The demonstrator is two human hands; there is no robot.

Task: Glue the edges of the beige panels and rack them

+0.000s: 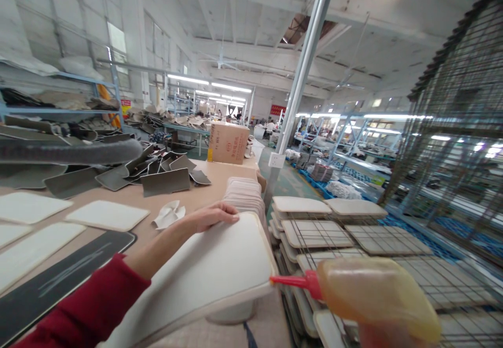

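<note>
Fingers pressed together, my left hand [216, 217] grips the far edge of a white rounded panel [212, 269], which is tilted over the table. At the lower right, my right hand [387, 335] is partly visible beneath a yellowish squeeze bottle [373, 290], wrapped round it. The bottle's red nozzle [291, 281] points left, its tip at the panel's right edge. Behind the panel stands a stack of pale panels [244, 193]. A crumpled white piece [168, 215] lies left of my left hand.
White panels [107, 215] and a dark strip [66, 274] lie on the table [216, 172] at left. Grey folded pieces [165, 180] and a cardboard box [228, 143] are behind. Wire racks [314, 232] with panels stand at right, beside a metal post [298, 91].
</note>
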